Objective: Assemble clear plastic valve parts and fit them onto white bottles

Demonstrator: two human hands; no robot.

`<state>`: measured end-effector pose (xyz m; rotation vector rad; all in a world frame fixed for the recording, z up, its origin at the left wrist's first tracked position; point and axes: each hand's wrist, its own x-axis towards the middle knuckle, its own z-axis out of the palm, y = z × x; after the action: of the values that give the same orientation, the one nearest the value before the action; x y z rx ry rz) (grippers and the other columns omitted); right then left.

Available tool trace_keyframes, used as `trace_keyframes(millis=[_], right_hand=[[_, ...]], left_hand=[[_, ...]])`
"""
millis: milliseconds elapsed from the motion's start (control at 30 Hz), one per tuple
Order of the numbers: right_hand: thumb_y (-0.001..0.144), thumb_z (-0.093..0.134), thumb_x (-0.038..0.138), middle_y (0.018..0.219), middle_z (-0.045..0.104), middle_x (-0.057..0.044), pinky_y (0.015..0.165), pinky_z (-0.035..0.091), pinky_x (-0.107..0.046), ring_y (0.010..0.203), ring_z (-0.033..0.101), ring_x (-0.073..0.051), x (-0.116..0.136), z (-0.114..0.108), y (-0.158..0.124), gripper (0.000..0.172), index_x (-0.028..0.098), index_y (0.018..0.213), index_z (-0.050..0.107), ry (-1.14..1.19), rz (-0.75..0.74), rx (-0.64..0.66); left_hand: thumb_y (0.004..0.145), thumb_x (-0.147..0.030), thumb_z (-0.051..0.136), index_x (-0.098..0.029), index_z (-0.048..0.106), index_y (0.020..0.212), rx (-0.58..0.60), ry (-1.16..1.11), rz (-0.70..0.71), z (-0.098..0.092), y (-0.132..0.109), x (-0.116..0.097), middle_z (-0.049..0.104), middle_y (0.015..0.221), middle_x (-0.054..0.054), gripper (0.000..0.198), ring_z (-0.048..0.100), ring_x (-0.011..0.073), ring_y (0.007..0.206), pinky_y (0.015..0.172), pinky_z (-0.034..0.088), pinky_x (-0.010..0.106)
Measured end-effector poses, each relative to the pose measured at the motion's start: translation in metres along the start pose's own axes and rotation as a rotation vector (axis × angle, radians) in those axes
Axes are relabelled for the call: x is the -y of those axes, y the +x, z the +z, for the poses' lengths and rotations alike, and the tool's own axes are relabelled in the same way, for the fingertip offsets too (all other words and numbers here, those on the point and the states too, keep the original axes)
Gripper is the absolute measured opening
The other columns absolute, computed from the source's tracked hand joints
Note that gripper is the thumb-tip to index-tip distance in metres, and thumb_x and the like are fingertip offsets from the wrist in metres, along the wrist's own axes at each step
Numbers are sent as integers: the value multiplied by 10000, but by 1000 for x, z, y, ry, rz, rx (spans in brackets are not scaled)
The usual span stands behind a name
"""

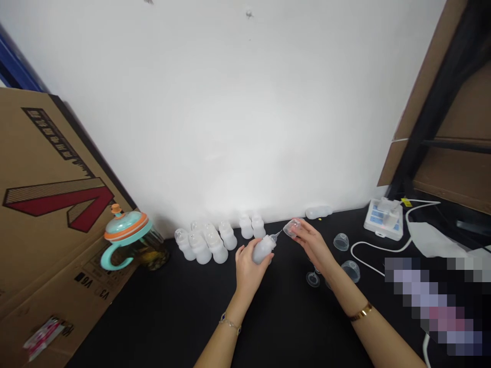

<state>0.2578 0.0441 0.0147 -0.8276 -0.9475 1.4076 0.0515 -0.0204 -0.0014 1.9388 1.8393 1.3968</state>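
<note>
My left hand [248,269] grips a frosted plastic squeeze bottle [264,249] lying tilted, its thin nozzle pointing up and right. My right hand [312,244] holds a clear plastic cap [291,228] by its side, just beyond the nozzle tip. The nozzle and cap are very close, and I cannot tell whether they touch. Several upright frosted bottles [205,241] stand in a cluster left of my hands. Another frosted bottle [318,212] lies on its side by the wall.
Clear plastic cups [350,271] and a small clear ring [312,279] sit on the black tabletop [291,327]. A white device [383,219] with a white cable stands at right. A teal-handled glass jar [126,236] and cardboard box [49,204] are at left. A white wall [215,102] lies behind.
</note>
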Motion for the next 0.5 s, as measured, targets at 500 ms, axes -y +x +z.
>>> trace_keyframes(millis=[500], right_hand=[[734, 806, 551, 1134, 756, -61, 901, 514, -393, 1128, 660, -296, -14, 12, -6, 602, 279, 1260, 700, -293, 63, 141]], left_hand=[[797, -334, 771, -259, 640, 1152, 58, 12, 93, 2, -2, 1, 746, 1163, 37, 385, 704, 267, 1053, 1143, 368, 560]])
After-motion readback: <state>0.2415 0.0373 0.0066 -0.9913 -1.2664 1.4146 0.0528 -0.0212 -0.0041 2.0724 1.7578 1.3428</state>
